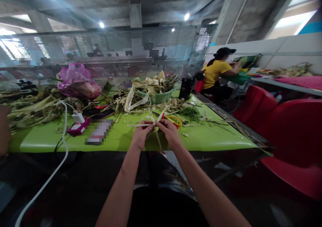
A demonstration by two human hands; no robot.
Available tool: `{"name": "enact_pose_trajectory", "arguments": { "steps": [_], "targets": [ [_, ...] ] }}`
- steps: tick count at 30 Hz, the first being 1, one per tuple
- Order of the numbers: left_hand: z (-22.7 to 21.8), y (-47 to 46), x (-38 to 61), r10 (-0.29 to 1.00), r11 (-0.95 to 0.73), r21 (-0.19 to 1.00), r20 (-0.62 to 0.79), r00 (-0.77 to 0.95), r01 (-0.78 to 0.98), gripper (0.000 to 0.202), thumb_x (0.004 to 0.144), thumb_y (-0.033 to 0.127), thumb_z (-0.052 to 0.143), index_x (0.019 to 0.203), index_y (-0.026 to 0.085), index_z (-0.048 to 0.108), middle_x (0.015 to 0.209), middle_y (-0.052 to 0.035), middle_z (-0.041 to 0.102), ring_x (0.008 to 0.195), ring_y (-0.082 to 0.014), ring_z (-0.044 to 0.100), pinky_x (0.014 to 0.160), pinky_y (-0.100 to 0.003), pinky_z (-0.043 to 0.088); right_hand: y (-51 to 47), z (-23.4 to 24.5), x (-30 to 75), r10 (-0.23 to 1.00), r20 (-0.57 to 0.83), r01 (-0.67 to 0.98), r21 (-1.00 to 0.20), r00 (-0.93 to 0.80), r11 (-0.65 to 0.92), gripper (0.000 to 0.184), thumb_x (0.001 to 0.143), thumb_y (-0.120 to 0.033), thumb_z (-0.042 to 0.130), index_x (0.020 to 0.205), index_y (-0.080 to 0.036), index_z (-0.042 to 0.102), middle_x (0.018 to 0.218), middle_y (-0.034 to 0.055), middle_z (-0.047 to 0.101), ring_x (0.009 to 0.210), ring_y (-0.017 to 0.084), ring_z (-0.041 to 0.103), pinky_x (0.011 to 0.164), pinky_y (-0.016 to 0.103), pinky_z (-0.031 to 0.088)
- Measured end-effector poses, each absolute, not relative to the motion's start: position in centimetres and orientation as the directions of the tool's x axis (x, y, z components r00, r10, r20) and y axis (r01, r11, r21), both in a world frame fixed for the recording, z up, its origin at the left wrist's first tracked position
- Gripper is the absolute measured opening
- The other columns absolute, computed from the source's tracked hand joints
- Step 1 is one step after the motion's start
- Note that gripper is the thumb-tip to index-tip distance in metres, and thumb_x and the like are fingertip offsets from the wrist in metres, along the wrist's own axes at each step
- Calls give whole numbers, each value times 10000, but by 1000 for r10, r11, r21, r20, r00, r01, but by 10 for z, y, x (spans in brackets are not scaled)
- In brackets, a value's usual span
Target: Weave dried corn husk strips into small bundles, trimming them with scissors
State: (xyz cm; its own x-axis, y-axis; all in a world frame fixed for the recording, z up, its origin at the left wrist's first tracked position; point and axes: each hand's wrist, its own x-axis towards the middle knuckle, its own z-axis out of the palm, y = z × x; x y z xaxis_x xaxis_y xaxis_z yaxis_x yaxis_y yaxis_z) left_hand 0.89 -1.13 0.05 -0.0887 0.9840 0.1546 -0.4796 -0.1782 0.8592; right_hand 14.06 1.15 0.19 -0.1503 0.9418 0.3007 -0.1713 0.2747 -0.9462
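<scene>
Pale strips of dried corn husk [158, 138] cross between my two hands, above the front edge of the green table. My left hand [141, 133] pinches them from the left, thumb against fingers. From the right, my right hand [169, 131] grips the same strips close beside it. Some strip ends stick out to the left and upward, and one hangs down toward the table edge. Scissors with yellow handles [176, 120] lie just behind my right hand, with something red by them. My fingers hide the exact crossing of the strips.
A green basket [161, 98] of husks stands at the back. Left are a purple plastic bag [77, 81], a husk pile [32, 113], a phone [99, 132] and a white cable [65, 133]. A black bottle-like object [185, 89] stands right of the basket. Red chairs [297, 129] and a seated person are at right.
</scene>
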Motion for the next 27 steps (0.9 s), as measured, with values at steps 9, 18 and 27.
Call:
{"name": "enact_pose_trajectory", "arguments": {
  "steps": [9,18,27],
  "targets": [
    [14,-20,-7,983,82,827,24,180,-557,700,731,714,465,857,78,728,849,-149,728,855,-247,668,836,-337,487,10,-1,147,954,297,-247,-928,-30,281,186,719,-369,683,735,-197,613,679,-38,557,600,106,480,597,235,396],
    [15,-11,-20,962,173,799,-11,273,-576,677,728,686,509,893,65,723,902,-170,726,920,-259,669,858,-327,497,9,1,145,958,286,-288,-917,8,276,215,729,-412,659,780,-212,595,699,-25,556,605,120,483,569,235,413],
    [17,-15,-19,948,65,900,78,308,-430,473,590,152,791,1050,160,684,1013,-117,710,895,-198,667,825,-281,484,8,-1,147,957,288,-321,-903,38,284,229,747,-429,644,785,-219,562,705,-21,536,608,119,480,567,233,430]
  ]
}}
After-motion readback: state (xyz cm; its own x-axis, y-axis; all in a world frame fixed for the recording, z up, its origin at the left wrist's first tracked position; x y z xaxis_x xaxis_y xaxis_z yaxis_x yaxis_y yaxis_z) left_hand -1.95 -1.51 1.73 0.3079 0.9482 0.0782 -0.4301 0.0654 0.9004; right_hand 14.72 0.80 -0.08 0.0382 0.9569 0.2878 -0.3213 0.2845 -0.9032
